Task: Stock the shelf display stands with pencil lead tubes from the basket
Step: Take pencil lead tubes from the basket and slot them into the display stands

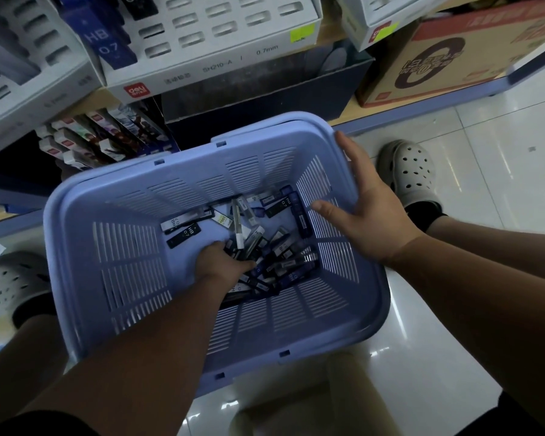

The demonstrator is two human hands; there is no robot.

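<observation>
A light blue slotted plastic basket sits in front of me, low over the floor. Several black, white and dark blue pencil lead tubes lie piled in its bottom. My left hand reaches down into the pile, its fingers curled around a bunch of tubes. My right hand holds the basket's right rim, thumb inside against the slotted wall and fingers outside. A white display stand with many empty slots and a blue HB 0.7 tube stands on the shelf above.
Another white display stand is at the upper left. Small product boxes fill the shelf below. A dark open box and a brown carton sit on the shelf to the right. My grey clogs stand on white floor tiles.
</observation>
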